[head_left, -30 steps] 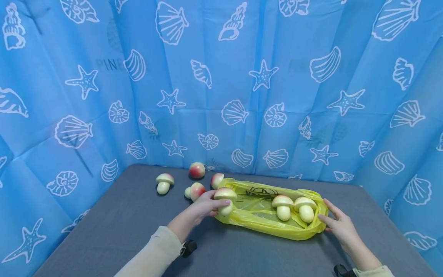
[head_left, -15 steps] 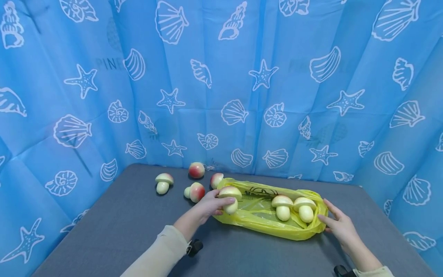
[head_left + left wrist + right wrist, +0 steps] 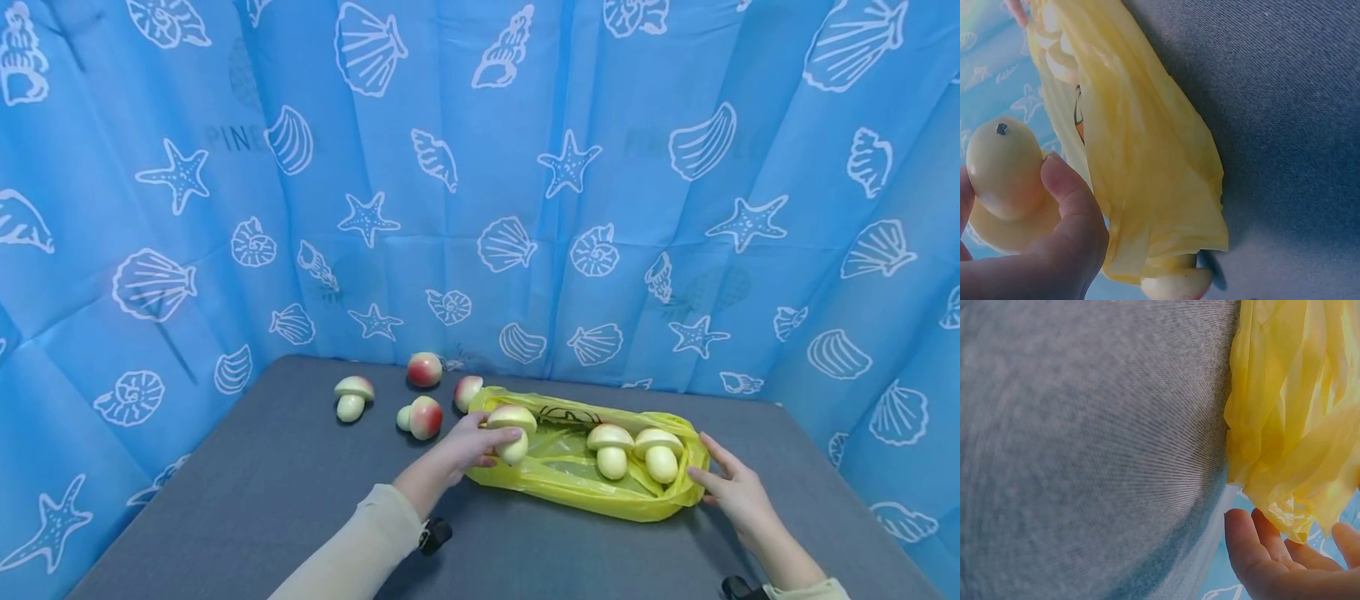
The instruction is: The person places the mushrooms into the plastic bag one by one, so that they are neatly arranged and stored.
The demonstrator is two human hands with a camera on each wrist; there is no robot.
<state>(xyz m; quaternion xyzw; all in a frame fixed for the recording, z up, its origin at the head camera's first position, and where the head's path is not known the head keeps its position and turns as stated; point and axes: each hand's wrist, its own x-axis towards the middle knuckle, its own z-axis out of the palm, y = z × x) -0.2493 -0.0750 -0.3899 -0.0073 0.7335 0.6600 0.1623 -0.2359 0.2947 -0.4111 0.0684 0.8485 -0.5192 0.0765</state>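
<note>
Between thumb and fingers my left hand [image 3: 467,446] holds a toy mushroom [image 3: 513,418] with a pale stem and a pinkish cap, over the left end of a yellow plastic bag [image 3: 585,498]. In the left wrist view, the mushroom's rounded stem end [image 3: 1007,169] faces the camera. The bag lies on its side with its opening spread. Two more mushrooms, one [image 3: 611,452] beside the other [image 3: 660,455], lie in its right part. My right hand [image 3: 738,487] is at the bag's right end; the right wrist view has its spread fingers [image 3: 1244,540] right at the crumpled plastic.
Left of the bag on the grey table [image 3: 247,500] lie a mushroom [image 3: 352,398], a red-capped mushroom [image 3: 422,417] and another red cap [image 3: 424,370]. One more mushroom [image 3: 467,392] sits against the bag's left back corner. A blue curtain [image 3: 480,200] hangs behind the table.
My left hand has moved a little to the right with the mushroom, farther over the bag's opening. The right hand and the other mushrooms have stayed in place.
</note>
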